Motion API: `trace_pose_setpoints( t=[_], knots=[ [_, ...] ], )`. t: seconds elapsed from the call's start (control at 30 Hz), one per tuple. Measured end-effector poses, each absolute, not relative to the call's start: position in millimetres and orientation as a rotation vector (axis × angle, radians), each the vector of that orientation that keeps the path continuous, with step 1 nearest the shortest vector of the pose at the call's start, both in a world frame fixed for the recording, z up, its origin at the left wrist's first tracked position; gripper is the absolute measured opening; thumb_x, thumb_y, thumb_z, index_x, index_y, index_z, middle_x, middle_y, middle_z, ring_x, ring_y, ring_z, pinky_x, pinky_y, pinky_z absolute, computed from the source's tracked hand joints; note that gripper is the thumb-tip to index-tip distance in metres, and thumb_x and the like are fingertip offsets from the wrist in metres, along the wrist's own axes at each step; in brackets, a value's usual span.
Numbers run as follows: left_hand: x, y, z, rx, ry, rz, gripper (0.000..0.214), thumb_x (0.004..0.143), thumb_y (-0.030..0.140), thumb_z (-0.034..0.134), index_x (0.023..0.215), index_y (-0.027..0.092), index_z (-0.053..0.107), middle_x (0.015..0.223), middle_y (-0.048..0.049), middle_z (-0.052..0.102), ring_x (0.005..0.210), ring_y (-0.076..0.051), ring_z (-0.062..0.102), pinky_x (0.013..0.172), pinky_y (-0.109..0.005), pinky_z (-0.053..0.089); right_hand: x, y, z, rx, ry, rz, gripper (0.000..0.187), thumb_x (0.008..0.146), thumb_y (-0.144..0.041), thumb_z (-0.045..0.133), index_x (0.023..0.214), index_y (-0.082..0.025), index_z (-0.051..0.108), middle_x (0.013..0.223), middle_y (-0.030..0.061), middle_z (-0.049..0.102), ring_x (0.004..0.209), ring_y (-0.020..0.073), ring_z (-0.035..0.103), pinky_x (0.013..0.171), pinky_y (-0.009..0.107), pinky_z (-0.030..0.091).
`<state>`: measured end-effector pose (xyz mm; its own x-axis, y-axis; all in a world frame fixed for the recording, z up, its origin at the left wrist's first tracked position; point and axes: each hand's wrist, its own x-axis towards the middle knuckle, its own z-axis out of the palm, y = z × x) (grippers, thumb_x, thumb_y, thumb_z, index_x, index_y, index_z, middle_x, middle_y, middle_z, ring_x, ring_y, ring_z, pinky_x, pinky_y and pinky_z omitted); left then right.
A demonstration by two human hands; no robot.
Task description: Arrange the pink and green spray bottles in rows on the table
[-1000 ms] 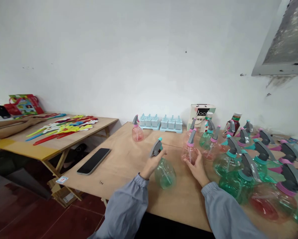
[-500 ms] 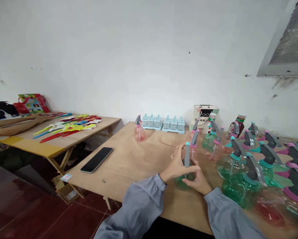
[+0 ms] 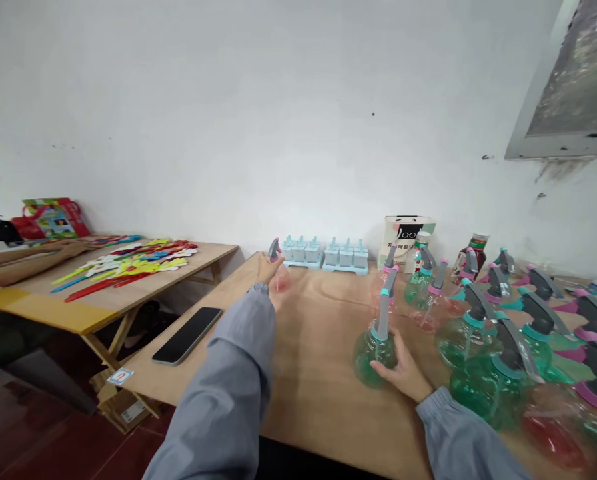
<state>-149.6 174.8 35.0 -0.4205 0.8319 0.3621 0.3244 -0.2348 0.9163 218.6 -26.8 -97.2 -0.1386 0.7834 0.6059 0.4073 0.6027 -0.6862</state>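
My right hand is wrapped round the side of a clear green spray bottle, which stands on the wooden table with its grey and teal spray head up. My left hand reaches to the far left of the table and closes round the neck of a pink spray bottle with a grey and pink head. The hand hides part of that bottle's neck. Close to my right hand stand more spray bottles, among them a green one and a pink one.
Two pale blue ice-pop moulds stand by the wall. Behind the bottles are a paper bag and a dark drink bottle. A phone lies at the left edge. Another person's arm rests by colourful strips on the neighbouring table.
My left hand has left the green spray bottle and moved away and left to the pink one. My right hand stays on the green bottle. The view has shifted slightly.
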Motion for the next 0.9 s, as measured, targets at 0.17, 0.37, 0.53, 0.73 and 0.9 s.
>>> trace_pose_setpoints(
  t=[0.17,0.37,0.53,0.73,0.9],
  knots=[
    [-140,184,50,1.392,1.558,1.602,0.072,0.072,0.018,0.080,0.134,0.008,0.046,0.109,-0.0149,0.068,0.108,-0.030,0.062,0.096,-0.042,0.045,221,-26,-101,-0.994,-1.732,0.449,0.073,0.078,-0.054,0.072,0.138,-0.022,0.045,0.134,0.0151,0.061,0.129,0.0347,0.057,0.112,0.056,0.043],
    [-120,126,43,1.561,1.415,1.531,0.049,0.061,0.018,0.086,0.106,0.018,0.067,0.099,-0.0078,0.068,0.101,-0.029,0.062,0.090,-0.039,0.047,219,-23,-105,-1.007,-1.700,0.482,0.073,0.077,-0.056,0.073,0.137,-0.023,0.045,0.133,0.0152,0.061,0.126,0.0342,0.059,0.110,0.056,0.045],
    [-100,59,26,1.713,1.196,1.515,0.044,0.065,0.024,0.080,0.108,0.024,0.070,0.107,-0.0051,0.067,0.104,-0.024,0.061,0.098,-0.035,0.046,217,-22,-105,-0.997,-1.690,0.470,0.073,0.078,-0.056,0.071,0.137,-0.022,0.045,0.133,0.0153,0.060,0.128,0.0349,0.057,0.111,0.056,0.044],
    [-64,23,14,1.577,0.982,1.486,0.033,0.070,0.049,0.078,0.087,0.022,0.068,0.078,-0.0027,0.066,0.079,-0.022,0.065,0.081,-0.035,0.050,216,-24,-102,-0.998,-1.694,0.470,0.072,0.078,-0.056,0.072,0.136,-0.022,0.045,0.131,0.0145,0.061,0.126,0.0339,0.059,0.110,0.054,0.046],
    [-49,22,17,1.666,0.930,1.419,0.034,0.068,0.051,0.080,0.079,0.020,0.069,0.087,-0.0064,0.071,0.088,-0.024,0.067,0.083,-0.035,0.050,215,-26,-99,-0.994,-1.701,0.449,0.070,0.079,-0.055,0.072,0.135,-0.023,0.045,0.130,0.0135,0.061,0.125,0.0329,0.059,0.110,0.053,0.046]
  ],
)
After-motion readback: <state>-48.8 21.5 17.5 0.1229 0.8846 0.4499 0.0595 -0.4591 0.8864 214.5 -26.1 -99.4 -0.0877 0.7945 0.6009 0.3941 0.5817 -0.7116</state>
